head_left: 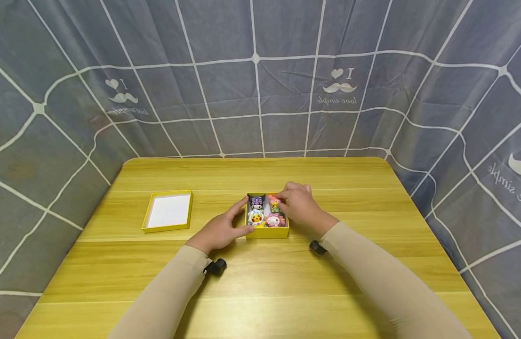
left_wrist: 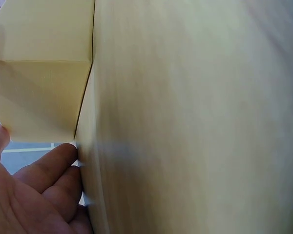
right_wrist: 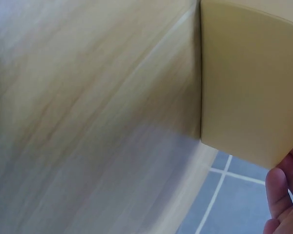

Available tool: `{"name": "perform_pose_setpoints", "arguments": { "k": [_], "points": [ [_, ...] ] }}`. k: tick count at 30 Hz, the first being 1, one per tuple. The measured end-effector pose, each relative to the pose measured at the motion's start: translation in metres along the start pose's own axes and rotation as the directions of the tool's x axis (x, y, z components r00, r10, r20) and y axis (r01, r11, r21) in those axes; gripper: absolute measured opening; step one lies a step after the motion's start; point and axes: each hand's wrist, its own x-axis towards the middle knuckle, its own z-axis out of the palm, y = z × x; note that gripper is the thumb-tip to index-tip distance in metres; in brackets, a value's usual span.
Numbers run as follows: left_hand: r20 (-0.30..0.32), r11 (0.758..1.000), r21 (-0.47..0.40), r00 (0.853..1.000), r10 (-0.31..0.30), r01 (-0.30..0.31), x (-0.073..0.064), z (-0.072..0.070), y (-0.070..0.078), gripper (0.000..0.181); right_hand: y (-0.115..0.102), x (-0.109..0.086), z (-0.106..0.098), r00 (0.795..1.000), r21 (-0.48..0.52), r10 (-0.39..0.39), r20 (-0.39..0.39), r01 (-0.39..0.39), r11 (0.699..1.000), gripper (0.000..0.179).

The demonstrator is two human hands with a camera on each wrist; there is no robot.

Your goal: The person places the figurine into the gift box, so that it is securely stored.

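Note:
An open yellow box (head_left: 267, 233) on the table holds several small toy figurines. Inside are a purple-and-black figurine (head_left: 257, 203), a yellow-faced one with a white surround (head_left: 256, 217), a pink-and-white one (head_left: 275, 220) and a pink-and-green one (head_left: 275, 204). My left hand (head_left: 221, 230) holds the box by its left side, thumb at the near corner and index finger at the far one. Over the right wall reaches my right hand (head_left: 301, 205), its thumb and fingertips pinching the pink-and-green figurine at the far right. Both wrist views show the box's outer walls, not the figurines.
A shallow yellow lid (head_left: 189, 212) with a white inside lies left of the box. Beneath everything is a wood-grain table (head_left: 260, 282). A grey curtain (head_left: 226, 94) with white grid lines hangs around the table's back and sides.

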Motion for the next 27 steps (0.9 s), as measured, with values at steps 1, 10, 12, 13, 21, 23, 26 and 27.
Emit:
{"name": "perform_pose_setpoints", "arguments": {
  "k": [1, 10, 12, 13, 21, 23, 26, 27],
  "points": [
    [0.000, 1.000, 0.002, 1.000, 0.000, 0.000, 0.0002, 0.0001, -0.0002, 0.093, 0.0004, -0.0001, 0.0005, 1.000, -0.002, 0.000, 0.000, 0.000, 1.000, 0.026],
    [0.009, 1.000, -0.005, 1.000, -0.006, 0.006, -0.0003, -0.0004, 0.0008, 0.093, 0.0009, 0.0002, 0.0015, 0.999, -0.041, -0.032, -0.006, 0.032, 0.999, 0.027],
    [0.009, 1.000, -0.009, 1.000, -0.008, 0.008, -0.0008, -0.0006, 0.0010, 0.093, 0.0004, 0.0002, 0.0012, 0.999, -0.041, -0.035, -0.007, 0.034, 0.999, 0.027],
    [0.009, 1.000, -0.010, 1.000, -0.008, 0.008, -0.0008, -0.0006, 0.0009, 0.093, -0.0001, 0.0002, 0.0008, 0.999, -0.042, -0.036, -0.006, 0.036, 0.998, 0.027],
    [0.011, 1.000, -0.012, 1.000, 0.003, -0.003, 0.0015, -0.0005, -0.0019, 0.094, -0.0032, -0.0010, -0.0039, 1.000, -0.039, -0.010, 0.015, 0.011, 0.999, 0.027],
    [0.011, 1.000, -0.013, 1.000, 0.003, -0.003, 0.0022, -0.0009, -0.0023, 0.095, -0.0022, -0.0013, -0.0037, 1.000, -0.026, -0.005, 0.014, 0.005, 1.000, 0.028],
    [0.014, 1.000, -0.011, 1.000, 0.005, -0.005, 0.0034, -0.0018, -0.0024, 0.095, 0.0000, -0.0018, -0.0029, 1.000, -0.002, 0.004, 0.008, -0.004, 1.000, 0.028],
    [0.016, 1.000, -0.008, 1.000, 0.007, -0.006, 0.0036, -0.0022, -0.0025, 0.096, 0.0005, -0.0018, -0.0027, 1.000, 0.005, 0.007, 0.006, -0.007, 1.000, 0.029]
  ]
}}
